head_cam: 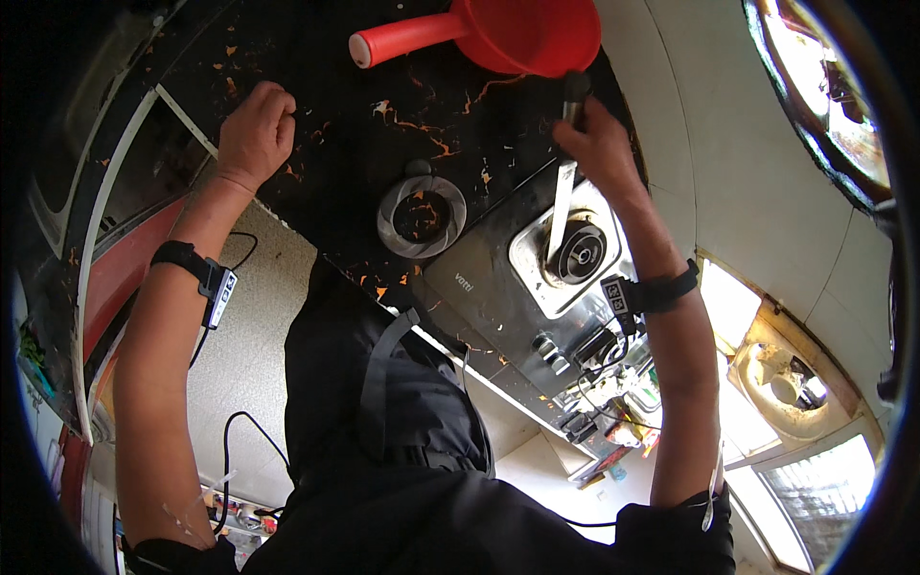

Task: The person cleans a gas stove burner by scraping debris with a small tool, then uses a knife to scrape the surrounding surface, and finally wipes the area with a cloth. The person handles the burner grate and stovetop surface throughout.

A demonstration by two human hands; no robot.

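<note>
My right hand (600,147) grips the dark handle of a long flat-bladed tool (562,205), possibly a knife. Its bright blade slants down to the black burner (581,251) of a steel gas hob (489,287); whether the tip touches the burner, I cannot tell. The burner sits in a square, stained metal drip tray (527,262). My left hand (259,133) is curled into a fist near the edge of the black countertop (338,180), with nothing visible in it. Between the hands lies a grey ring (388,223), with a small round black piece (418,168) at its upper rim.
A red plastic dipper (528,36) stands at the counter's far side, just beyond the tool's handle. Control knobs (550,355) are on the hob's front. White tiled wall (668,108) rises on the right. Cluttered items (632,410) and a round wall fan (785,387) are at lower right.
</note>
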